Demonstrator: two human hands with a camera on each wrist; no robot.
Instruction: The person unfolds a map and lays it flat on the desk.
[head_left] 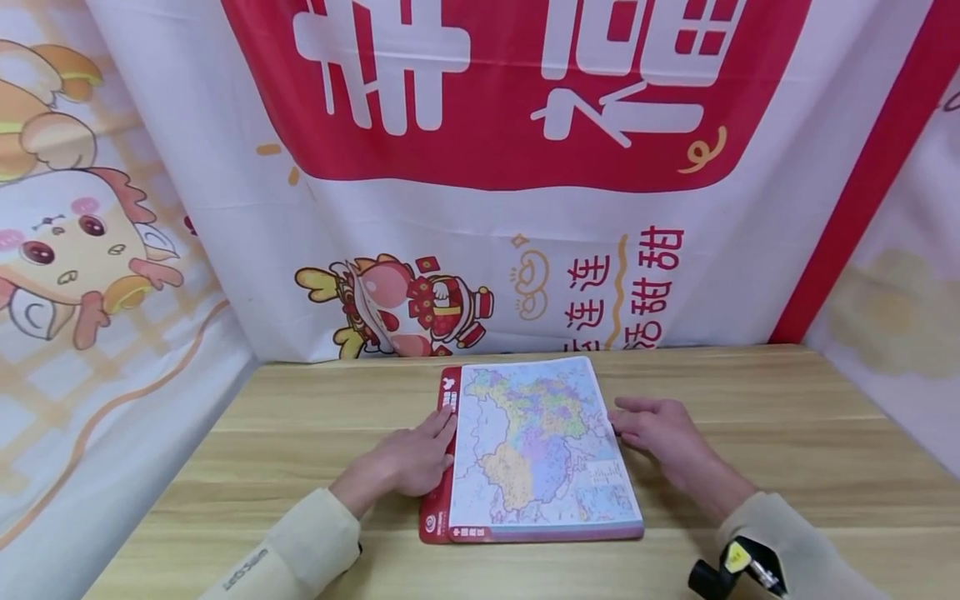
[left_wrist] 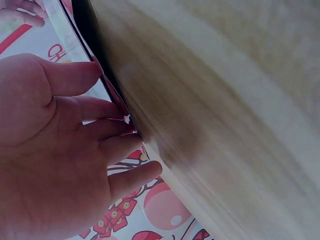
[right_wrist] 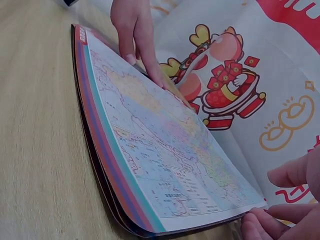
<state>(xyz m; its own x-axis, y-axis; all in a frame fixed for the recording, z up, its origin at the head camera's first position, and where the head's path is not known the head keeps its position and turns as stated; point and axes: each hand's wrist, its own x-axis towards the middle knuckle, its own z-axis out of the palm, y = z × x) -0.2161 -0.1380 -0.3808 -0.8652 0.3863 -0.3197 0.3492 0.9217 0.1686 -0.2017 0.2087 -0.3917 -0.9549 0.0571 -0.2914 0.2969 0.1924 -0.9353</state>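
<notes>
A map booklet [head_left: 540, 442] lies on the wooden table, its top page a map in pastel colours and its left margin red. On that red margin rests my left hand [head_left: 416, 454], fingers stretched out; the left wrist view shows the same hand [left_wrist: 60, 145] from the palm side, fingertips along the booklet's edge. At the right edge of the page is my right hand [head_left: 667, 437], one finger extended past the others. In the right wrist view, fingertips of the right hand [right_wrist: 285, 220] touch the booklet's edge [right_wrist: 120, 190], where layered coloured page edges show.
The wooden table [head_left: 315, 417] extends to both sides of the booklet. Behind it hangs a white and red printed cloth [head_left: 450, 225], and a cartoon-printed cloth [head_left: 97, 275] covers the left side. A black and yellow device [head_left: 738, 562] is strapped at the right cuff.
</notes>
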